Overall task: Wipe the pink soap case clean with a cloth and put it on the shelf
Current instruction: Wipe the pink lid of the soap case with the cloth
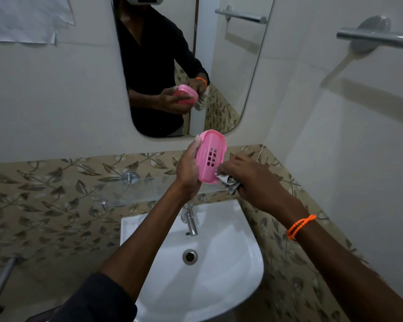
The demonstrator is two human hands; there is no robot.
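Observation:
My left hand (188, 168) grips the pink soap case (211, 152) by its long edge and holds it tilted upright above the glass shelf (130, 190), its slotted inside facing me. My right hand (251, 175) grips a bunched grey-and-white cloth (227, 181) and presses it against the case's lower right corner. Most of the cloth is hidden inside my fingers. The mirror (230, 89) reflects both hands and the case.
A white basin (219, 275) with a chrome tap (191, 220) sits below my arms. A towel rail (377, 38) juts from the right wall. Leaf-patterned tiles run behind the shelf, and a metal handle (0, 284) shows at the lower left.

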